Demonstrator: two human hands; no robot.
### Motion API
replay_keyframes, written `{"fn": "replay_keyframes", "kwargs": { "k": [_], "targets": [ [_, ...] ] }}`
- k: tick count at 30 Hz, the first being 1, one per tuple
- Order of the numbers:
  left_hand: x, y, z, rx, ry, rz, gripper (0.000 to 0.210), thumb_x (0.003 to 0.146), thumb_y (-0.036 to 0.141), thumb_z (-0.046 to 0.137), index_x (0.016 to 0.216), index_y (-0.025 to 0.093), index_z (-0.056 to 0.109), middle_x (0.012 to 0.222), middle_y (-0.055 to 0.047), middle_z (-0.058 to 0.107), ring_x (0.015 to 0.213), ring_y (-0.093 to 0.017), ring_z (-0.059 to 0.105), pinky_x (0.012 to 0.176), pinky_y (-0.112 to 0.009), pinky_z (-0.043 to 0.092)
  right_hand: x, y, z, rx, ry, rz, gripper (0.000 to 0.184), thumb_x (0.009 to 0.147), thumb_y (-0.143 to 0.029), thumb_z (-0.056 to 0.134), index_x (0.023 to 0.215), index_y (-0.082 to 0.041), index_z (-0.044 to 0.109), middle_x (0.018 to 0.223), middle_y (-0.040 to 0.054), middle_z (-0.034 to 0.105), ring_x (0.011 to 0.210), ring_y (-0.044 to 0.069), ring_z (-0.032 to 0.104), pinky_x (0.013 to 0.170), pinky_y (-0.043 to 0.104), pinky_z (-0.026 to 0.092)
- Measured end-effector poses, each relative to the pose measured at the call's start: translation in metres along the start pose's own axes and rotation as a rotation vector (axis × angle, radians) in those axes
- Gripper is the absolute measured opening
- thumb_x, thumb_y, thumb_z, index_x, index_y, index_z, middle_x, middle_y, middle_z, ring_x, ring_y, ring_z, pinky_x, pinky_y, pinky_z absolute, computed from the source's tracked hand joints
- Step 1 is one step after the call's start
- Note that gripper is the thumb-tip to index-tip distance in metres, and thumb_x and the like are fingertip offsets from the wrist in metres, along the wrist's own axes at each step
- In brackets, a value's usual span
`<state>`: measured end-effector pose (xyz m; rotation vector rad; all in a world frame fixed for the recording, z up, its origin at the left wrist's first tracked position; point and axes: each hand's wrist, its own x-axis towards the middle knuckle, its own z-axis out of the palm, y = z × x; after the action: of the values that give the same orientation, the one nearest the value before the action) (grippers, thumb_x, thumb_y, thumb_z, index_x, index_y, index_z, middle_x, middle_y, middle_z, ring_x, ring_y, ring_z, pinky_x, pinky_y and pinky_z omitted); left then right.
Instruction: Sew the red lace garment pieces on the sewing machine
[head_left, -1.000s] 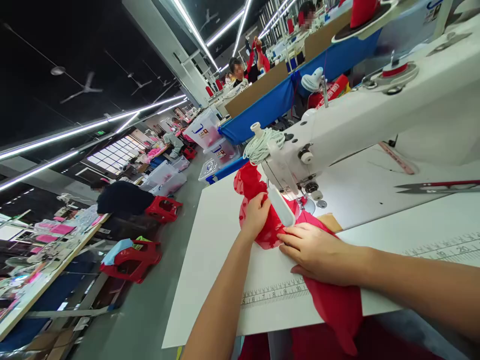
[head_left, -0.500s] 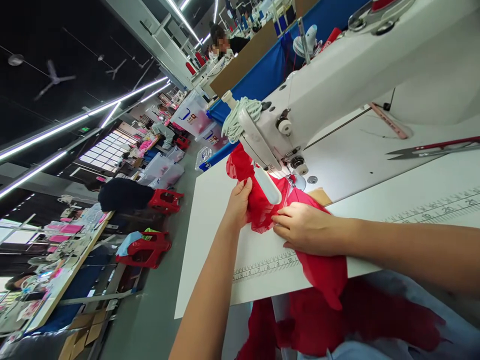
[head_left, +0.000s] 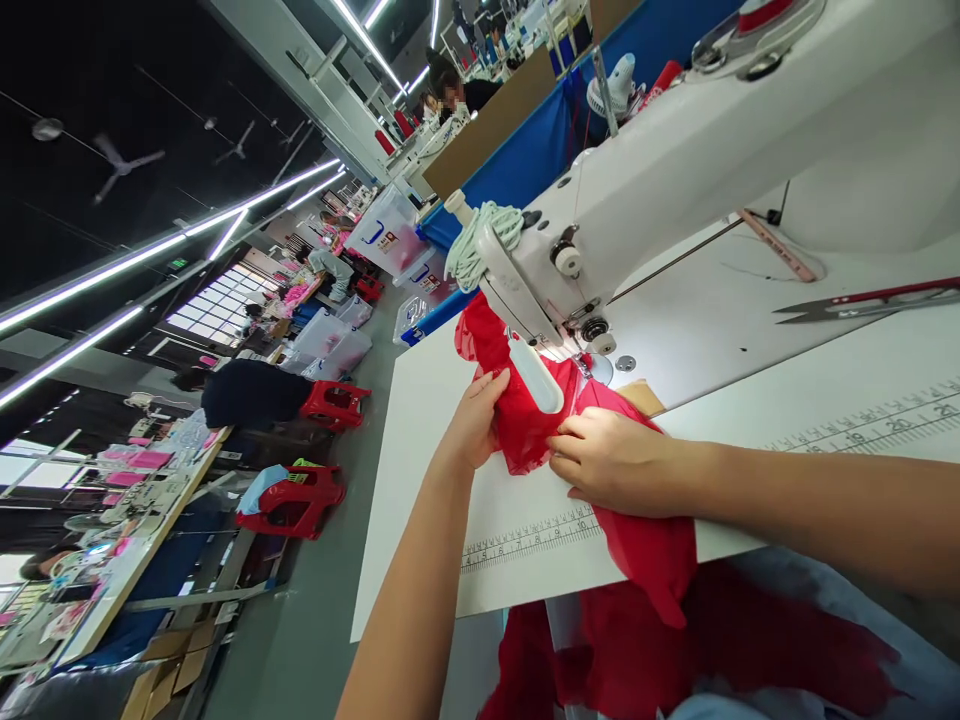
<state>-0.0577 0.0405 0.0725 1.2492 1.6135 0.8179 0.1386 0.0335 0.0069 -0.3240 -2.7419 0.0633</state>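
Observation:
Sheer red fabric (head_left: 525,425) lies under the needle end of a white sewing machine (head_left: 645,170). My left hand (head_left: 478,418) grips the fabric's left edge, thumb on top and the other fingers partly hidden. Closer to the presser foot (head_left: 585,365), my right hand (head_left: 611,460) is closed on the same fabric, fingers curled and pressing it to the table. From beneath that hand the cloth hangs over the table's front edge onto my lap. A white lever (head_left: 536,375) on the machine stands between my hands, over the cloth.
Thread snips (head_left: 862,303) and a pink-handled tool (head_left: 776,245) lie on the machine bed to the right. A printed ruler (head_left: 525,540) runs along the white tabletop (head_left: 420,430). Red stools (head_left: 296,500), plastic bins (head_left: 386,230) and people at other benches are beyond.
My left hand and the fabric's left part have shifted very slightly. Both hands keep their hold, and the view has tilted a little.

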Motion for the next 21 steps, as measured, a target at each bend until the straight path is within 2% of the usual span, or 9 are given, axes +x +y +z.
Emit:
{"fn": "replay_keyframes", "kwargs": {
  "k": [4, 5, 7, 9, 11, 15, 17, 21],
  "targets": [
    [-0.009, 0.006, -0.015, 0.354, -0.203, -0.054, 0.037, 0.073, 0.045, 0.081, 0.092, 0.017, 0.064, 0.085, -0.001, 0.066, 0.077, -0.018, 0.063, 0.066, -0.027, 0.052, 0.001, -0.001, -0.001, -0.020, 0.057, -0.010, 0.009, 0.090, -0.016, 0.055, 0.086, -0.015, 0.063, 0.085, 0.0064, 0.063, 0.077, 0.022, 0.054, 0.065, 0.035, 0.037],
    [-0.005, 0.006, -0.018, 0.448, -0.226, -0.075, 0.034, 0.075, 0.041, 0.081, 0.093, 0.016, 0.065, 0.089, -0.002, 0.066, 0.079, -0.019, 0.063, 0.069, -0.030, 0.054, 0.002, -0.002, -0.001, -0.023, 0.071, -0.014, 0.008, 0.089, -0.016, 0.056, 0.085, -0.015, 0.063, 0.085, 0.0062, 0.063, 0.078, 0.021, 0.055, 0.065, 0.035, 0.038],
    [0.010, 0.007, -0.025, 0.611, -0.203, -0.096, 0.028, 0.092, 0.038, 0.065, 0.108, 0.015, 0.063, 0.106, -0.005, 0.065, 0.089, -0.019, 0.064, 0.078, -0.037, 0.056, 0.004, -0.003, -0.002, -0.034, 0.093, -0.016, 0.006, 0.088, -0.018, 0.059, 0.084, -0.016, 0.062, 0.085, 0.0059, 0.064, 0.078, 0.021, 0.056, 0.065, 0.034, 0.039],
    [0.030, 0.009, -0.029, 0.730, -0.097, -0.081, 0.033, 0.095, 0.037, 0.061, 0.121, 0.017, 0.059, 0.120, -0.008, 0.061, 0.101, -0.022, 0.063, 0.085, -0.042, 0.056, 0.004, -0.004, -0.003, -0.030, 0.108, -0.021, 0.006, 0.087, -0.019, 0.061, 0.081, -0.017, 0.061, 0.084, 0.0049, 0.063, 0.076, 0.020, 0.057, 0.064, 0.033, 0.040],
    [0.048, 0.012, -0.028, 0.817, 0.071, -0.041, 0.036, 0.095, 0.037, 0.061, 0.125, 0.018, 0.057, 0.127, -0.010, 0.058, 0.107, -0.024, 0.061, 0.090, -0.045, 0.054, 0.004, -0.004, -0.004, 0.022, 0.130, -0.034, 0.009, 0.088, -0.014, 0.057, 0.080, -0.018, 0.059, 0.084, 0.0036, 0.063, 0.074, 0.018, 0.057, 0.065, 0.032, 0.041],
    [0.070, 0.011, -0.014, 0.882, 0.375, 0.015, 0.039, 0.095, 0.037, 0.061, 0.128, 0.018, 0.055, 0.131, -0.010, 0.056, 0.111, -0.025, 0.060, 0.092, -0.048, 0.052, 0.005, -0.004, -0.007, 0.078, 0.241, -0.047, 0.028, 0.088, 0.000, 0.040, 0.074, -0.018, 0.055, 0.080, 0.0025, 0.062, 0.068, 0.016, 0.052, 0.065, 0.030, 0.040],
    [0.077, 0.008, -0.007, 0.865, 0.447, 0.061, 0.038, 0.095, 0.038, 0.061, 0.128, 0.018, 0.056, 0.129, -0.010, 0.057, 0.110, -0.025, 0.060, 0.092, -0.047, 0.053, 0.006, -0.004, -0.007, 0.066, 0.290, -0.047, 0.028, 0.085, 0.002, 0.040, 0.071, -0.019, 0.054, 0.077, 0.0020, 0.062, 0.066, 0.015, 0.050, 0.063, 0.029, 0.038],
    [0.091, 0.001, -0.004, 0.779, 0.473, 0.160, 0.036, 0.095, 0.037, 0.061, 0.125, 0.018, 0.057, 0.127, -0.010, 0.058, 0.108, -0.024, 0.061, 0.090, -0.046, 0.054, 0.009, -0.002, -0.002, 0.028, 0.357, -0.102, 0.020, 0.075, 0.000, 0.047, 0.075, -0.019, 0.054, 0.073, 0.0005, 0.062, 0.062, 0.015, 0.050, 0.060, 0.029, 0.037]
  ]
}}
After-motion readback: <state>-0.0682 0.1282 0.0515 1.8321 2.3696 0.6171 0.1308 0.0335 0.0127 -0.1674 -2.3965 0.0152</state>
